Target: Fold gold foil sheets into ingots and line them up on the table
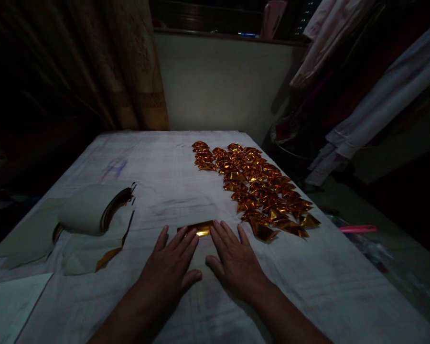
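My left hand [172, 263] and my right hand [234, 258] lie flat side by side on the white-covered table [157, 162], fingers stretched out. Their fingertips press on a sheet of gold foil paper [200, 229], whose white back faces up and whose gold edge shows between the hands. Beyond the right hand, several folded gold foil pieces [258, 186] lie in rows running toward the far edge.
A curled stack of foil sheets [93, 210], white side up, sits at the left with loose sheets [89, 251] under it. Curtains [129, 67] hang behind the table. Clothes [361, 86] hang at the right, above a floor with a pink object [356, 229].
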{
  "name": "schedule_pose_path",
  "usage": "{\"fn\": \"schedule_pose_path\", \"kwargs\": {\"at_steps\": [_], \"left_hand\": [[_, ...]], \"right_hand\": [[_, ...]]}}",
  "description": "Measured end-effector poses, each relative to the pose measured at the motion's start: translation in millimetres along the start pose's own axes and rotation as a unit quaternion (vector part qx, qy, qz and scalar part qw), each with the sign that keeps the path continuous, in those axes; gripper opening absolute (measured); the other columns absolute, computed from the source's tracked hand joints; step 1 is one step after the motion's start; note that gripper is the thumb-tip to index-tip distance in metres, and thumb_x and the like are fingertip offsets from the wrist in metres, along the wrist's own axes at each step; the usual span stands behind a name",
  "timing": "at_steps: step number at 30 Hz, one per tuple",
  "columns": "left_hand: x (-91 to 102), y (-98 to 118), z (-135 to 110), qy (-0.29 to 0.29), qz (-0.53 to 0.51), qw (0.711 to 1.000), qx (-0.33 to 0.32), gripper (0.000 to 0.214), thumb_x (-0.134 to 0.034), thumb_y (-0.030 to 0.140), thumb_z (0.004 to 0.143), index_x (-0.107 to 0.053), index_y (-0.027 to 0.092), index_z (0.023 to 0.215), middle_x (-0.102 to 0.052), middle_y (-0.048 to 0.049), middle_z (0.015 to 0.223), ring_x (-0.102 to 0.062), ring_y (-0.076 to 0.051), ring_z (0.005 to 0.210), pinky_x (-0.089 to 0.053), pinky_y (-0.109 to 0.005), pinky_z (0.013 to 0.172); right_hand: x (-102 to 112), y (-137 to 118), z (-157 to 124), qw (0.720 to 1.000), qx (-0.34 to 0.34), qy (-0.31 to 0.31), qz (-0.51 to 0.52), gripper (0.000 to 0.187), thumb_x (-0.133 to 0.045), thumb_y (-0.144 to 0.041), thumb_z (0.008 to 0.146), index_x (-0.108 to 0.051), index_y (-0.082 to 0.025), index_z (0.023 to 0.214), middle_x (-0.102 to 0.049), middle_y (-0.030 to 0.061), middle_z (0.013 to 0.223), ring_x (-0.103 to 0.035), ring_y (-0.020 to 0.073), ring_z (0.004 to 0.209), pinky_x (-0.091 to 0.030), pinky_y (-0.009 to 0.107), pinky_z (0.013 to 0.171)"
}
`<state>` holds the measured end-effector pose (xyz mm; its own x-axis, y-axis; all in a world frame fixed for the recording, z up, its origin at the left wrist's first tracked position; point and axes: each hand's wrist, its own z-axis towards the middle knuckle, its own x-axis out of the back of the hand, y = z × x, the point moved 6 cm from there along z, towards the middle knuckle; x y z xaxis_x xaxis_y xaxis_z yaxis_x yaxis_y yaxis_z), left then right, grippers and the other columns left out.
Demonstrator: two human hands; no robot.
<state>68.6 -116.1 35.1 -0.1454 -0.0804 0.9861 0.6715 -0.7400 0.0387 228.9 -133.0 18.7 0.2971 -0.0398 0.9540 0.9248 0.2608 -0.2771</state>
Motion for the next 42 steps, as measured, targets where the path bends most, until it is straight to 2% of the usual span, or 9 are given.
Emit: {"fn": "schedule_pose_path", "kwargs": {"at_steps": [12, 16, 19, 23, 28, 32, 36, 39, 42], "left_hand": [[-0.7, -26.4, -27.4, -0.042, -0.025, 0.997, 0.058, 0.062, -0.052, 0.058, 0.095, -0.050, 0.026, 0.147, -0.053, -0.0092, 0.151, -0.047, -0.032, 0.140, -0.011, -0.058, 0.123], [8.0, -27.3, -11.2, -0.033, -0.011, 0.998, 0.056, 0.041, -0.057, 0.048, 0.096, -0.064, 0.025, 0.129, -0.063, -0.0096, 0.141, -0.051, -0.033, 0.137, -0.017, -0.061, 0.121], [7.7, -27.3, -0.1, -0.022, -0.005, 0.999, 0.027, 0.030, -0.058, 0.044, 0.096, -0.068, 0.021, 0.112, -0.058, -0.0120, 0.146, -0.047, -0.032, 0.140, -0.022, -0.058, 0.121], [-2.8, -33.9, -3.8, -0.007, -0.019, 0.999, 0.033, 0.043, -0.053, 0.044, 0.099, -0.054, 0.019, 0.134, -0.056, -0.0125, 0.148, -0.050, -0.030, 0.138, -0.029, -0.056, 0.119], [-10.4, -26.7, -19.7, 0.023, -0.011, 0.999, 0.030, 0.053, -0.049, 0.047, 0.101, -0.043, 0.021, 0.147, -0.052, -0.0106, 0.152, -0.047, -0.030, 0.141, -0.025, -0.055, 0.120], [-6.1, -11.3, -21.6, 0.064, -0.003, 0.997, 0.043, 0.047, -0.052, 0.040, 0.100, -0.049, 0.024, 0.144, -0.058, -0.0093, 0.147, -0.050, -0.031, 0.137, -0.023, -0.056, 0.119], [3.0, -10.2, -13.6, 0.083, -0.046, 0.993, 0.073, 0.032, -0.054, 0.023, 0.097, -0.063, 0.027, 0.127, -0.069, -0.0057, 0.125, -0.060, -0.026, 0.120, -0.029, -0.055, 0.115], [9.5, -18.5, -4.6, 0.089, -0.085, 0.990, 0.070, 0.024, -0.058, 0.020, 0.094, -0.067, 0.028, 0.116, -0.071, -0.0022, 0.108, -0.064, -0.021, 0.102, -0.034, -0.052, 0.110], [12.9, -25.0, 2.8, 0.099, -0.072, 0.991, 0.053, 0.016, -0.062, 0.022, 0.093, -0.068, 0.027, 0.107, -0.072, -0.0009, 0.098, -0.065, -0.021, 0.093, -0.037, -0.051, 0.107]], "right_hand": [[-2.0, 2.7, 2.1, 1.000, -0.008, -0.018, -0.005, 0.061, -0.048, -0.047, 0.101, -0.041, -0.017, 0.153, -0.034, 0.0111, 0.161, -0.030, 0.0308, 0.150, -0.018, 0.061, 0.122], [1.5, 1.0, 7.1, 1.000, 0.000, 0.010, -0.020, 0.056, -0.048, -0.042, 0.102, -0.046, -0.014, 0.150, -0.034, 0.0127, 0.161, -0.028, 0.0319, 0.151, -0.014, 0.060, 0.122], [3.5, -13.2, 14.4, 0.998, 0.044, 0.032, -0.020, 0.054, -0.045, -0.039, 0.103, -0.044, -0.015, 0.151, -0.034, 0.0120, 0.161, -0.028, 0.0303, 0.151, -0.012, 0.059, 0.123], [-5.4, -36.8, 23.2, 0.994, 0.109, -0.011, 0.017, 0.054, -0.042, -0.039, 0.105, -0.040, -0.017, 0.154, -0.038, 0.0098, 0.160, -0.032, 0.0258, 0.150, -0.016, 0.054, 0.124], [-10.2, -18.5, 27.6, 0.999, 0.034, -0.037, 0.007, 0.057, -0.046, -0.043, 0.103, -0.041, -0.016, 0.153, -0.033, 0.0130, 0.161, -0.029, 0.0295, 0.151, -0.016, 0.059, 0.123], [-2.5, 2.9, 29.4, 0.999, -0.014, -0.024, -0.020, 0.057, -0.055, -0.039, 0.099, -0.046, -0.013, 0.149, -0.036, 0.0175, 0.159, -0.031, 0.0338, 0.149, -0.018, 0.063, 0.120], [11.3, -12.3, 31.8, 0.997, 0.058, 0.056, -0.004, 0.040, -0.060, -0.026, 0.096, -0.060, -0.019, 0.135, -0.049, 0.0162, 0.152, -0.042, 0.0318, 0.142, -0.031, 0.055, 0.114], [10.3, -26.1, 32.7, 0.990, 0.118, 0.058, 0.056, 0.023, -0.061, -0.019, 0.095, -0.069, -0.025, 0.116, -0.067, 0.0086, 0.129, -0.060, 0.0238, 0.119, -0.046, 0.040, 0.097], [7.3, -24.9, 35.3, 0.987, 0.120, 0.048, 0.099, 0.021, -0.066, -0.015, 0.090, -0.069, -0.024, 0.109, -0.070, 0.0051, 0.119, -0.063, 0.0218, 0.110, -0.046, 0.038, 0.092]]}}
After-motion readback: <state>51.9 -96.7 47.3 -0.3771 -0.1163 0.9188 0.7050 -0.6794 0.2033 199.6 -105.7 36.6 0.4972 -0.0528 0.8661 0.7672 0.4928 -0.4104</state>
